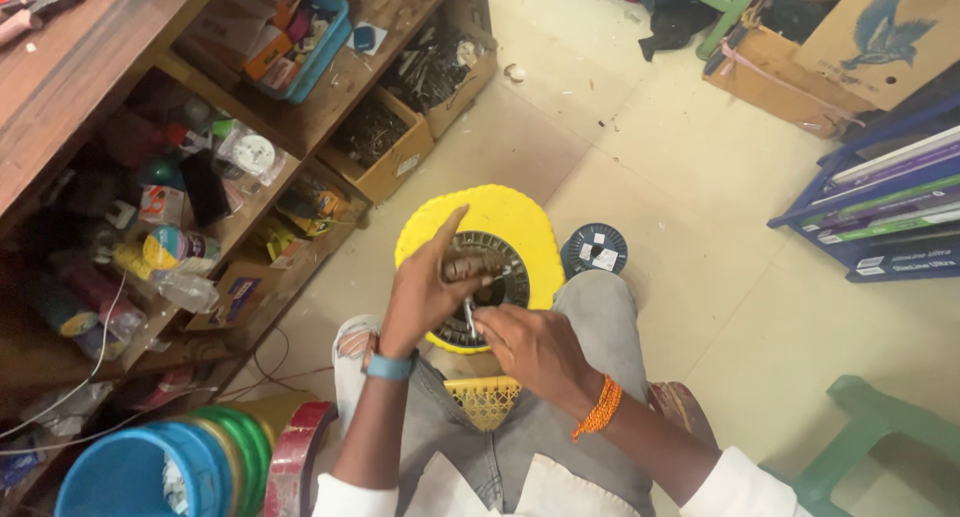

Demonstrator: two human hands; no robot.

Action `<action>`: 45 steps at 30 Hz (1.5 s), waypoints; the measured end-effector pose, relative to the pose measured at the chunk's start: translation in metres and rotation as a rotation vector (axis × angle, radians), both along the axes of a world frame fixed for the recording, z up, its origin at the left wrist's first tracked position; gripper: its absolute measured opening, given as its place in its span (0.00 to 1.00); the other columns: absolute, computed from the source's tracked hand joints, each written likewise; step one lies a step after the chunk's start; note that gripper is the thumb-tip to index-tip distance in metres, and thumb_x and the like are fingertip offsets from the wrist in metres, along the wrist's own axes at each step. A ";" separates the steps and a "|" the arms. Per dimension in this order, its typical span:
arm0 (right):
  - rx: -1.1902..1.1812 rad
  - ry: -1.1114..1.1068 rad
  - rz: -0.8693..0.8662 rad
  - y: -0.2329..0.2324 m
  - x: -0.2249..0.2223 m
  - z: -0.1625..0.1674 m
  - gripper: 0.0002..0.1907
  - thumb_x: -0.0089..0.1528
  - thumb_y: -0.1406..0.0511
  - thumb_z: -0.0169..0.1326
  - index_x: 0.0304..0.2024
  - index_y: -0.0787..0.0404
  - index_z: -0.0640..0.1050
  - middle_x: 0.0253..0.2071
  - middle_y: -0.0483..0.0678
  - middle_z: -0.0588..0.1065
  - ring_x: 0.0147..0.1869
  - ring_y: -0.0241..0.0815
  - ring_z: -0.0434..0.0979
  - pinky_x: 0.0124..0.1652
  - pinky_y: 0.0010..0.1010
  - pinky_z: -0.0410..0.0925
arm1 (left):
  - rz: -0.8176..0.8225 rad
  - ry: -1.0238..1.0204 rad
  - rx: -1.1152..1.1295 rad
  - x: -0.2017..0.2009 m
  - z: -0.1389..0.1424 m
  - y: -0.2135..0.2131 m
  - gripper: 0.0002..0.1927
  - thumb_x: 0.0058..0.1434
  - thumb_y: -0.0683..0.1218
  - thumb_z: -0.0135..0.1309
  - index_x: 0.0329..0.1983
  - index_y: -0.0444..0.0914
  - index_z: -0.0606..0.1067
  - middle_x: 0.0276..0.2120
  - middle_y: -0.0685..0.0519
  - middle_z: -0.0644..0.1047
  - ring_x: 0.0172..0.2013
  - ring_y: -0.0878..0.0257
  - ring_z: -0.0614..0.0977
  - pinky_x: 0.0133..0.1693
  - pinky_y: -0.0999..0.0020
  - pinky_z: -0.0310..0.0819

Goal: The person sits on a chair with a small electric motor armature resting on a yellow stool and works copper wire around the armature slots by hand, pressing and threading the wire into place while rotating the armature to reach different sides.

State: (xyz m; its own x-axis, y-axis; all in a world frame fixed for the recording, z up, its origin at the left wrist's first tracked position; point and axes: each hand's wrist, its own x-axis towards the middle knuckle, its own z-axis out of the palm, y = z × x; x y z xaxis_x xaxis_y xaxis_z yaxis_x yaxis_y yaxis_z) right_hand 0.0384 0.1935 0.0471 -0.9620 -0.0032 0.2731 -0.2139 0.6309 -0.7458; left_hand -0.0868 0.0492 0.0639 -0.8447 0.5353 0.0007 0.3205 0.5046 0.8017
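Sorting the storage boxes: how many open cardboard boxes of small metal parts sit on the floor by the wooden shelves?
2: one open cardboard box beside the shelf's lower corner, another open cardboard box just beyond it. Others may be hidden inside the shelves.

The pale tiled floor point(690, 307) carries a yellow round stool point(520, 222), a blue wire spool point(594, 248), cardboard boxes point(385, 147) and a green plastic stool point(880, 427).

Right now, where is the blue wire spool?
In the head view, the blue wire spool lies flat on the tiled floor, just right of the yellow round stool and above the person's right knee.
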 end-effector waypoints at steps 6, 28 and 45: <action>-0.109 -0.067 -0.014 0.003 -0.007 -0.007 0.10 0.64 0.66 0.55 0.48 0.57 0.79 0.37 0.52 0.81 0.37 0.53 0.83 0.34 0.39 0.74 | -0.063 -0.268 0.100 -0.031 -0.009 0.001 0.34 0.54 0.43 0.68 0.65 0.42 0.73 0.43 0.52 0.87 0.43 0.68 0.87 0.46 0.69 0.81; -0.046 -0.139 -0.033 0.006 -0.009 -0.046 0.07 0.64 0.65 0.54 0.45 0.54 0.78 0.33 0.51 0.81 0.36 0.55 0.81 0.32 0.43 0.72 | -0.227 -0.140 0.100 -0.041 -0.007 -0.007 0.25 0.58 0.44 0.61 0.60 0.41 0.75 0.43 0.50 0.83 0.44 0.65 0.82 0.49 0.67 0.75; -0.006 -0.162 -0.020 0.005 -0.010 -0.045 0.08 0.63 0.66 0.54 0.44 0.55 0.78 0.33 0.52 0.81 0.35 0.56 0.81 0.32 0.44 0.71 | -0.003 -0.187 0.155 -0.027 -0.022 -0.006 0.19 0.55 0.44 0.64 0.50 0.36 0.80 0.40 0.50 0.86 0.40 0.65 0.86 0.43 0.69 0.80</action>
State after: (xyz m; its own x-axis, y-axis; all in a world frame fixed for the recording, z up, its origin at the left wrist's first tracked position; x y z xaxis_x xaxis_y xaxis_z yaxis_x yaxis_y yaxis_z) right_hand 0.0282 0.1988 0.0024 -0.9933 0.0176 0.1144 -0.0780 0.6288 -0.7736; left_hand -0.1135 0.0432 0.0421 -0.8362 0.5435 -0.0731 0.1606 0.3703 0.9149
